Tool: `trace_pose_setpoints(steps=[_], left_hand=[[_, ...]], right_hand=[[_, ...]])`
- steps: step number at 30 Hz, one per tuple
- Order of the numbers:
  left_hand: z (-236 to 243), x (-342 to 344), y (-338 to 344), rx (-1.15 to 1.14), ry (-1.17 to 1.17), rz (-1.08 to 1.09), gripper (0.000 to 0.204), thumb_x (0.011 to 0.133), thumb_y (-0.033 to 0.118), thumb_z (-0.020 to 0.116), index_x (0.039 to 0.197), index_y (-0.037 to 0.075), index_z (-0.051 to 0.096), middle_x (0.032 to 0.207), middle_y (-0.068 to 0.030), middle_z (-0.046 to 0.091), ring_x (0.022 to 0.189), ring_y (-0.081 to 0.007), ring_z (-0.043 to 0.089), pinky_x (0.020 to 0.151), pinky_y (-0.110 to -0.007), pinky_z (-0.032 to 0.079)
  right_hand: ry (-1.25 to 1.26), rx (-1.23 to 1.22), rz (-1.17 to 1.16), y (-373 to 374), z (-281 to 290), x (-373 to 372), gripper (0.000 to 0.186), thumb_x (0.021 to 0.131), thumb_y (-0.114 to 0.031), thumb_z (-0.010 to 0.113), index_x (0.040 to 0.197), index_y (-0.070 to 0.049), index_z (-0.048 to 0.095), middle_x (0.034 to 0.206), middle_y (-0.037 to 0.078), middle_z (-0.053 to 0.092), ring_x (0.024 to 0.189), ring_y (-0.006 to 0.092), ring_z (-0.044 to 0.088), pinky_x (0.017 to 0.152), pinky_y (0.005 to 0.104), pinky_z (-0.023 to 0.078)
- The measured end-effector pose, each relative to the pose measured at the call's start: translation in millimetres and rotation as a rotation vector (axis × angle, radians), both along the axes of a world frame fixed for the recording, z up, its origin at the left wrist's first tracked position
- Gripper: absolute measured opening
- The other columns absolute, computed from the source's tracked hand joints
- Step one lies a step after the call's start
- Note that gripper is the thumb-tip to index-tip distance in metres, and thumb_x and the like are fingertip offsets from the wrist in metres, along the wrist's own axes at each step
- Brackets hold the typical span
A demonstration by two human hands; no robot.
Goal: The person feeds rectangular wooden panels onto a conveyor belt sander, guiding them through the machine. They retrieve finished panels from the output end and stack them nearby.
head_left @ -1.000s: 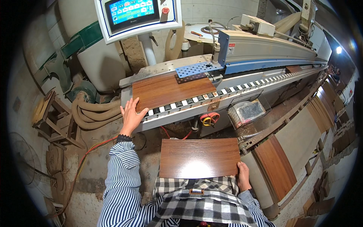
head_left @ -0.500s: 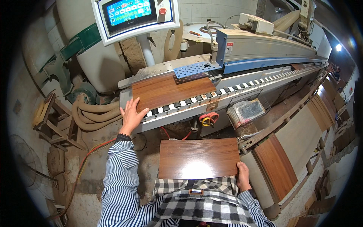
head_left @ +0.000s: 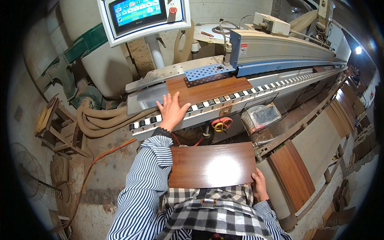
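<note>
A brown wood-grain panel [head_left: 212, 91] lies on the machine's infeed, its far part beneath a blue perforated guard [head_left: 210, 72]. My left hand [head_left: 173, 111], fingers spread, rests against the panel's left end. In front of my checked apron, a second wood-grain panel [head_left: 192, 160] is held level, with bright glare on its face. My right hand [head_left: 260, 185] grips this panel at its near right corner. A row of black and white conveyor pads [head_left: 218, 101] runs along the machine's near edge, beside the first panel.
A control screen [head_left: 138, 14] with a red button [head_left: 173, 10] stands above the infeed. To the right, more panels [head_left: 292, 176] lie on a roller stand [head_left: 274, 196]. A wire basket [head_left: 262, 119] hangs below the conveyor. Hoses [head_left: 102, 124] and a wooden stool [head_left: 60, 128] are at left.
The panel on the machine has moved right, further under the blue guard, and my left hand has moved right with its end. The panel in my right hand has hardly shifted.
</note>
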State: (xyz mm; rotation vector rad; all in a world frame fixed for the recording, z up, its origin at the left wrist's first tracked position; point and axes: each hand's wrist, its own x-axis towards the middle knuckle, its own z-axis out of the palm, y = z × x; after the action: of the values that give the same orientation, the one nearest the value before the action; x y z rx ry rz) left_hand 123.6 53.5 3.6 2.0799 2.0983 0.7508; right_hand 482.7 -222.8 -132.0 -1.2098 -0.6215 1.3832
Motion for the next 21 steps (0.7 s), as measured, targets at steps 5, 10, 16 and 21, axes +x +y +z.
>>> trace_pose_setpoints(steps=[5,10,16,21], left_hand=[[0,8,-1,0.113,-0.132,-0.140,0.082,0.084,0.057,0.062,0.146,0.009,0.037,0.149,-0.0218,0.038,0.144,-0.0363,0.025,0.115,-0.058,0.006],[3,-38,-40,0.252,-0.521,-0.280,0.053,0.090,0.029,0.064,0.135,0.004,0.052,0.139,-0.0203,0.050,0.138,-0.0331,0.037,0.110,-0.039,0.032],[19,-91,-126,0.175,-0.459,-0.308,0.056,0.087,0.026,0.067,0.137,0.008,0.050,0.144,-0.0135,0.047,0.139,-0.0313,0.036,0.113,-0.040,0.030],[28,-102,-170,0.164,-0.117,-0.364,0.067,0.082,0.038,0.070,0.139,0.011,0.048,0.152,-0.0138,0.034,0.144,-0.0349,0.025,0.117,-0.049,0.019]], right_hand=[[0.108,0.094,0.084,-8,9,6,0.054,0.092,-0.016,0.058,0.141,0.001,0.042,0.114,0.010,0.065,0.084,0.0151,0.068,0.065,0.0275,0.059],[0.232,0.168,0.056,-17,15,8,0.060,0.092,-0.020,0.060,0.143,0.002,0.037,0.114,0.012,0.065,0.081,0.0171,0.069,0.062,0.0275,0.059],[0.282,0.272,0.002,12,39,5,0.055,0.096,-0.025,0.058,0.143,-0.007,0.038,0.122,0.007,0.060,0.094,0.0188,0.064,0.067,0.0315,0.055],[0.304,0.339,0.128,92,83,-33,0.055,0.098,-0.022,0.054,0.146,-0.006,0.034,0.121,0.007,0.060,0.090,0.0172,0.065,0.066,0.0301,0.057]])
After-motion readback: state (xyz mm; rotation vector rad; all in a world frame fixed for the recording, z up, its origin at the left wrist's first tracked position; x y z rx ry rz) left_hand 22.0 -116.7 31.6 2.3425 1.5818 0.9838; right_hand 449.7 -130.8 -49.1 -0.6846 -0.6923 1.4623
